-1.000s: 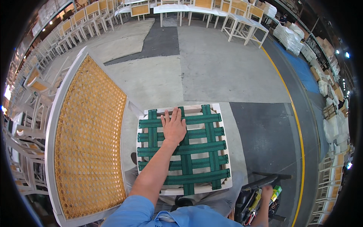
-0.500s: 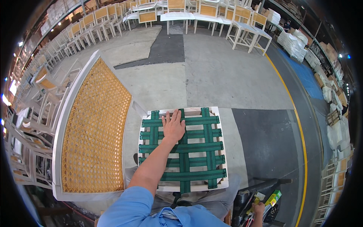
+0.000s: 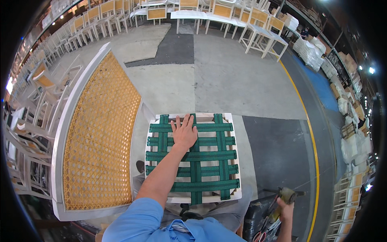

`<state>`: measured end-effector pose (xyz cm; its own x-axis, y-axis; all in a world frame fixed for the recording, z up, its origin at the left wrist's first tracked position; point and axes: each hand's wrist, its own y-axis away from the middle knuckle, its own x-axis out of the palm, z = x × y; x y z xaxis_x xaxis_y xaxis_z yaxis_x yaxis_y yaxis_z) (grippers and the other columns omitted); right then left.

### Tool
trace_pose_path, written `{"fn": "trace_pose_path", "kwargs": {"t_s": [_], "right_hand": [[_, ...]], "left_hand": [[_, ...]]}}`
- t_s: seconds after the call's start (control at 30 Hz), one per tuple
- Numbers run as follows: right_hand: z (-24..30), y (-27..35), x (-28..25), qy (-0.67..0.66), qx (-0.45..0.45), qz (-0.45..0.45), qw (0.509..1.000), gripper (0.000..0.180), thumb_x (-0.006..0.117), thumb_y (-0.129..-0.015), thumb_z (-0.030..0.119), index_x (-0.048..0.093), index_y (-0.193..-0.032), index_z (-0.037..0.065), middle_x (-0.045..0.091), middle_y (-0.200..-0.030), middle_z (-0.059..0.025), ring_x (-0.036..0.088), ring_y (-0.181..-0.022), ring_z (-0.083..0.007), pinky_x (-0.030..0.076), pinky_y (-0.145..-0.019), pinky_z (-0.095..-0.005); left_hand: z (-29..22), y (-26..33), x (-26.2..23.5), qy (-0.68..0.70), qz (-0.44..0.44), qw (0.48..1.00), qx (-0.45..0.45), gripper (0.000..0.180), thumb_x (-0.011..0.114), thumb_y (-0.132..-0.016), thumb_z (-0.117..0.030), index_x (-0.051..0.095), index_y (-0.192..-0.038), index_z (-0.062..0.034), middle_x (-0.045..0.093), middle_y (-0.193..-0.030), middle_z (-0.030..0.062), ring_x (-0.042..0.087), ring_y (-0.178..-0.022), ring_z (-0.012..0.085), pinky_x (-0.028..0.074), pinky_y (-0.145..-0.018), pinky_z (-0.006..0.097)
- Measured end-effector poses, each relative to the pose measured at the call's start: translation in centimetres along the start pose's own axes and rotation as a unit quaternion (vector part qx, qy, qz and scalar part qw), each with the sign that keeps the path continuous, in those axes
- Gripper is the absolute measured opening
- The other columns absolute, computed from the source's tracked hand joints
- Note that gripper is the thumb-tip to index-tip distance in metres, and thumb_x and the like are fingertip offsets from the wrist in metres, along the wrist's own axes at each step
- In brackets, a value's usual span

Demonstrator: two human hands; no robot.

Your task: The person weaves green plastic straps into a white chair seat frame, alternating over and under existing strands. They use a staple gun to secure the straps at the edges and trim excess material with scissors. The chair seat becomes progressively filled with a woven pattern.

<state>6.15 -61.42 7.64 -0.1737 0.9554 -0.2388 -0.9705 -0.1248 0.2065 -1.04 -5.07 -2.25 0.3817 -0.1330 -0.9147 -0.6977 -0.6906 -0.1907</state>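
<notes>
A white chair frame with green webbing straps (image 3: 209, 154) woven across its seat stands in front of me. My left hand (image 3: 185, 135) lies flat on the webbing near the seat's far edge, fingers spread, holding nothing. To the left of the seat rises the chair's curved cane backrest (image 3: 100, 137) in a white frame. At the lower right, my right hand (image 3: 286, 208) is closed around an olive-and-black staple gun (image 3: 287, 195), raised above a dark tool tray. Part of the tool is hidden by my fingers.
The dark tray (image 3: 252, 215) at my right holds scissors (image 3: 260, 236) and other tools. White chair frames (image 3: 30, 157) crowd the left side. Rows of cane-backed chairs (image 3: 107, 16) line the far end. A yellow floor line (image 3: 315, 161) runs along the right, beside wrapped stacks (image 3: 308, 50).
My right hand has risen out of the tool tray, lifting the staple gun. A green box seen there earlier no longer shows. The left hand stays on the webbing.
</notes>
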Motion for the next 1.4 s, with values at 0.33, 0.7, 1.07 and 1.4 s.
{"fn": "trace_pose_path", "kwargs": {"t_s": [0.33,0.7,1.07,1.4], "right_hand": [[13.8,-2.5,17.6,-0.007,-0.005,0.269,0.963,0.040,0.081,-0.092,0.021,0.065,-0.123,0.002,0.064,-0.088,-0.0016,0.060,-0.065,-0.0110,0.050,-0.056,-0.0275],[17.2,-5.1,32.9,-0.057,0.011,0.357,0.932,0.036,0.080,-0.094,0.030,0.065,-0.115,0.005,0.061,-0.086,0.0000,0.056,-0.063,-0.0112,0.048,-0.054,-0.0310],[18.1,-9.5,43.1,0.012,0.041,0.358,0.933,0.037,0.080,-0.094,0.035,0.064,-0.111,0.006,0.063,-0.087,-0.0021,0.059,-0.062,-0.0136,0.051,-0.052,-0.0319],[15.1,-12.0,49.1,0.087,0.088,0.358,0.925,0.032,0.076,-0.096,0.037,0.064,-0.100,0.008,0.063,-0.083,-0.0020,0.060,-0.058,-0.0149,0.050,-0.050,-0.0328]], "left_hand": [[-1.0,-0.8,-1.0,0.016,0.036,0.999,-0.014,0.057,0.051,-0.098,-0.033,0.048,-0.156,-0.0293,0.034,-0.164,0.0083,0.022,-0.153,0.0495,0.008,-0.122,0.075],[0.0,-0.5,-0.7,0.012,0.031,0.999,0.006,0.057,0.051,-0.099,-0.033,0.047,-0.155,-0.0304,0.034,-0.165,0.0060,0.020,-0.155,0.0488,0.010,-0.122,0.074],[0.1,-0.3,-0.1,0.017,0.003,1.000,0.008,0.062,0.056,-0.097,-0.032,0.046,-0.157,-0.0231,0.036,-0.166,0.0053,0.023,-0.154,0.0488,0.011,-0.122,0.074],[1.0,-0.4,-0.3,0.043,0.028,0.999,-0.009,0.060,0.050,-0.101,-0.031,0.042,-0.160,-0.0179,0.032,-0.170,0.0002,0.020,-0.157,0.0450,0.010,-0.125,0.069]]}}
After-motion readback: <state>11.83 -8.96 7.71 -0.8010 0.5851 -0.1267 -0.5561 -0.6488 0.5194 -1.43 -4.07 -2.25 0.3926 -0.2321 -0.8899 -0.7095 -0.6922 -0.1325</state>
